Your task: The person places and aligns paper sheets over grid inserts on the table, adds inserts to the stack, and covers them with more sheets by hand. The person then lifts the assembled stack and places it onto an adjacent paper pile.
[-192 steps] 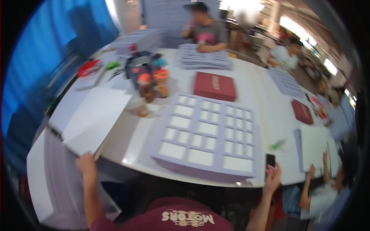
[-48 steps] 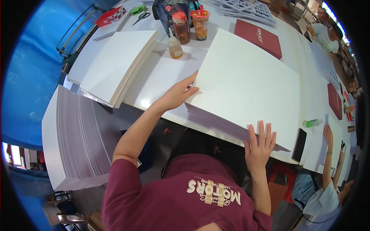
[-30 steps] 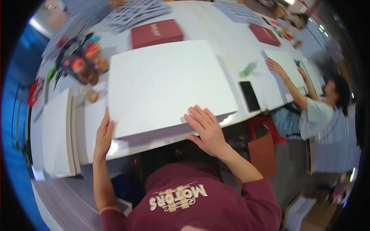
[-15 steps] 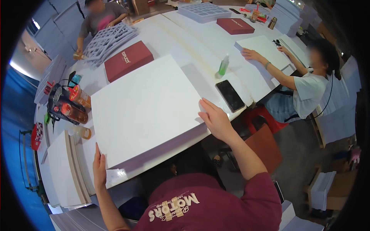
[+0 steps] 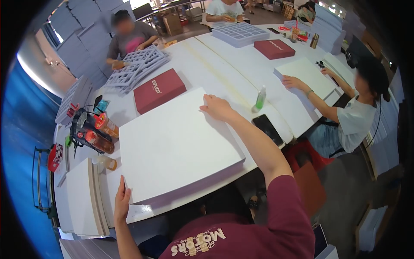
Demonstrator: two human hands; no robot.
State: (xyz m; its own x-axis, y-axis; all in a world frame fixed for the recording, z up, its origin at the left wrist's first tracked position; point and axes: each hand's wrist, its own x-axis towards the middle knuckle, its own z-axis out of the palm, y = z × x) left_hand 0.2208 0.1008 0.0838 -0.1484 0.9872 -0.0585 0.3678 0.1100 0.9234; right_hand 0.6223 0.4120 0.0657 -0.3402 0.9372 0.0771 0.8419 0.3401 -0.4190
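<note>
A large, thick white slab [image 5: 181, 146] lies on the table before me; I cannot tell whether it is a box or a stack of boards. My left hand [image 5: 123, 200] is against its near left corner, fingers stretched along the side and thumb apart. At the far right corner, my right hand [image 5: 217, 107] has its fingers bent over the edge, the fingertips partly hidden. Beyond the slab sits a maroon box [image 5: 159, 90] with white lettering. A black phone [image 5: 267, 129] and a small bottle of green liquid [image 5: 260, 98] are to the right.
Drink bottles [image 5: 100, 141] and a dark bag stand at the left, beside upright white boards [image 5: 82, 198]. Across the table [image 5: 207, 60], one person handles grey lattice inserts [image 5: 140, 67]. Another at the right touches a white slab [image 5: 304, 77]. A second maroon box [image 5: 274, 49] lies farther back.
My right hand has moved from the slab's right side near the front to its far right corner. My left hand stays at the near left corner. The camera view has shifted up.
</note>
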